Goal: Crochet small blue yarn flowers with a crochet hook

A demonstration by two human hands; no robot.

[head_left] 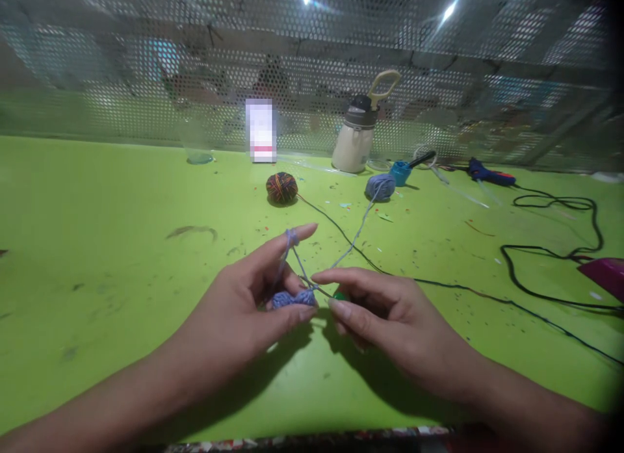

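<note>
Head view shows me a big green worktop (112, 206), with two hands close together above it, toward the near edge. By the far edge, right of the middle, stands a bottle (351, 144). A blue yarn ball (381, 188) sits in front of it, a bit to the right, and a dark, many-colored yarn ball (281, 188) sits further left. The left hand (244, 303) pinches a small blue crochet piece (294, 299), with blue yarn looped on its raised pointing finger. The right hand (390, 310) pinches a thin crochet hook (340, 297) with a green handle.

I'd say only a little is done: one small bumpy bit is made, and lots of yarn is left on the blue ball. Fingers hide part of the piece. The hook's tip gets lost in the loops, and I can't tell if the two hands touch. A purple-pink thing (606, 276) at the right is cut off.
</note>
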